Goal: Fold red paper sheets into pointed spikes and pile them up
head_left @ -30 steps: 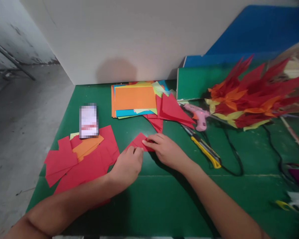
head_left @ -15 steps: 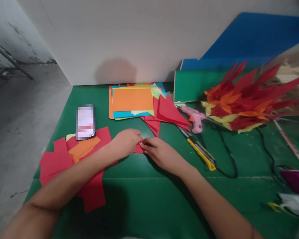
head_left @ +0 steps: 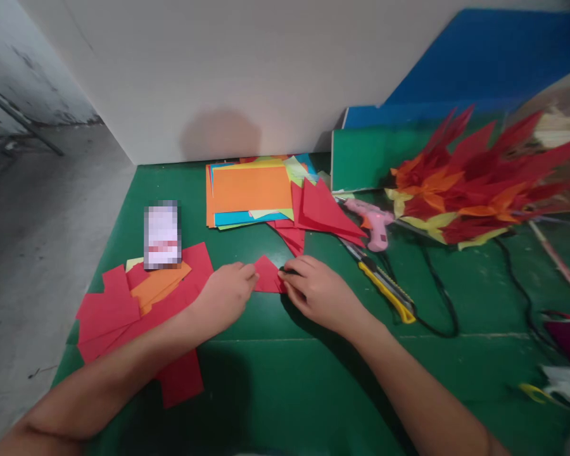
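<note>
Small red paper [head_left: 267,277] at centre, left hand [head_left: 230,288] and right hand [head_left: 320,291] pinching its opposite ends, red sheets [head_left: 107,311] lower left partly hidden by a forearm [head_left: 137,361], phone [head_left: 162,234] above, glue gun [head_left: 373,218] and yellow cutter [head_left: 387,292] right of centre, paper flames [head_left: 470,190] upper right.

A green tabletop [head_left: 304,399] with a thin seam meets a plain pale panel [head_left: 275,69], where a soft shadow [head_left: 221,133] falls. At left, grey floor [head_left: 71,202] runs to a scuffed white wall [head_left: 52,50], a slanted bar [head_left: 23,120] before it. A blue board [head_left: 494,63] rises at upper right.
</note>
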Demonstrator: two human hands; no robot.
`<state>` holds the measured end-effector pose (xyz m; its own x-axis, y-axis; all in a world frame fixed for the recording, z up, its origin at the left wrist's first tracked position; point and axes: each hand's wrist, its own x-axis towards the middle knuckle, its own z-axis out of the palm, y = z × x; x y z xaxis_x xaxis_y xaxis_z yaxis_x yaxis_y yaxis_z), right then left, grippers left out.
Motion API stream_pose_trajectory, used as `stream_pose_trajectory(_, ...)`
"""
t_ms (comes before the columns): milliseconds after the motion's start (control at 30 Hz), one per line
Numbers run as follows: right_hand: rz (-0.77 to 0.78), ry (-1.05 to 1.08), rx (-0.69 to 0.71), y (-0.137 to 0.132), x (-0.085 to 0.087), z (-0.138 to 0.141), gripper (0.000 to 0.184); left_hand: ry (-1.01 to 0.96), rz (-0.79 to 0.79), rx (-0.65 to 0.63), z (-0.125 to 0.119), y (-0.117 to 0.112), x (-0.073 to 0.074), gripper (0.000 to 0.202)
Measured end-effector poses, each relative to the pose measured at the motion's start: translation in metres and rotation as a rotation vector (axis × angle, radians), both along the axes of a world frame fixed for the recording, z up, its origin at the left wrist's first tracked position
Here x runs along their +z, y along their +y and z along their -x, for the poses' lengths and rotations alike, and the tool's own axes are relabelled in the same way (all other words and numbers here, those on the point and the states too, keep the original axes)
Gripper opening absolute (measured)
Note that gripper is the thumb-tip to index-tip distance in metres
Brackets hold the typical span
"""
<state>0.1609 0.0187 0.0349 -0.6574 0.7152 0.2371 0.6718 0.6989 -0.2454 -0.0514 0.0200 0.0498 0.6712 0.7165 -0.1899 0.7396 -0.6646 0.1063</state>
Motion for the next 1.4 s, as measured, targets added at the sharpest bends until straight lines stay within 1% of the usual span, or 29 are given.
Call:
stream_pose_trajectory(100,-0.003,-0.031,0.001,-0.002,-0.005,0.001,0.023,-0.079,-0.040,0.014,-0.011,0.019,0.002,0.023)
stream_pose_trajectory(167,0.007,-0.070,-0.017,-0.003,-0.008,0.002,0.025,-0.207,-0.099,-0.048,-0.024,0.036,-0.001,0.024)
stream_pose_trajectory(200,0.011,-0.081,-0.030,-0.004,-0.009,0.002,0.025,-0.272,-0.128,-0.110,-0.031,0.044,-0.003,0.027)
stream_pose_trajectory(267,0.020,-0.088,-0.059,-0.005,-0.010,0.003,0.022,-0.330,-0.151,-0.281,-0.044,0.058,-0.010,0.032)
stream_pose_trajectory(300,0.022,-0.089,-0.071,-0.006,-0.010,0.003,0.021,-0.339,-0.155,-0.334,-0.050,0.064,-0.013,0.034)
stream_pose_trajectory(400,0.007,-0.115,-0.099,-0.009,-0.009,0.004,0.020,-0.311,-0.164,-0.429,-0.059,0.077,-0.019,0.032)
stream_pose_trajectory(500,-0.026,-0.150,-0.128,-0.009,-0.009,0.001,0.024,-0.284,-0.236,-0.510,-0.060,0.087,-0.021,0.021)
stream_pose_trajectory(567,-0.040,-0.154,-0.144,-0.006,-0.010,-0.003,0.026,-0.315,-0.281,-0.537,-0.059,0.094,-0.021,0.019)
stream_pose_trajectory(667,-0.043,-0.146,-0.194,0.003,-0.012,-0.013,0.029,-0.431,-0.303,-0.500,-0.057,0.102,-0.020,0.024)
stream_pose_trajectory(767,-0.039,-0.125,-0.282,0.012,-0.014,-0.021,0.030,-0.557,-0.296,-0.424,-0.057,0.106,-0.019,0.027)
stream_pose_trajectory(833,-0.062,-0.106,-0.362,0.017,-0.017,-0.025,0.034,-0.612,-0.284,-0.401,-0.057,0.107,-0.019,0.029)
stream_pose_trajectory(933,-0.103,-0.072,-0.490,0.026,-0.024,-0.026,0.043,-0.664,-0.264,-0.390,-0.058,0.106,-0.018,0.031)
stream_pose_trajectory(1000,-0.116,-0.024,-0.543,0.033,-0.028,-0.026,0.045,-0.682,-0.243,-0.379,-0.059,0.103,-0.020,0.029)
stream_pose_trajectory(1100,-0.072,0.061,-0.615,0.040,-0.030,-0.026,0.045,-0.667,-0.189,-0.380,-0.061,0.097,-0.025,0.025)
stream_pose_trajectory(1167,-0.063,0.109,-0.600,0.042,-0.027,-0.029,0.042,-0.630,-0.147,-0.388,-0.062,0.093,-0.028,0.024)
stream_pose_trajectory(1267,-0.163,0.118,-0.455,0.041,-0.020,-0.037,0.039,-0.546,-0.081,-0.355,-0.061,0.085,-0.030,0.025)
stream_pose_trajectory(1333,-0.234,0.133,-0.442,0.041,-0.018,-0.043,0.038,-0.477,-0.039,-0.317,-0.060,0.081,-0.028,0.026)
stream_pose_trajectory(1400,-0.278,0.137,-0.463,0.041,-0.018,-0.046,0.035,-0.411,-0.012,-0.291,-0.060,0.076,-0.026,0.028)
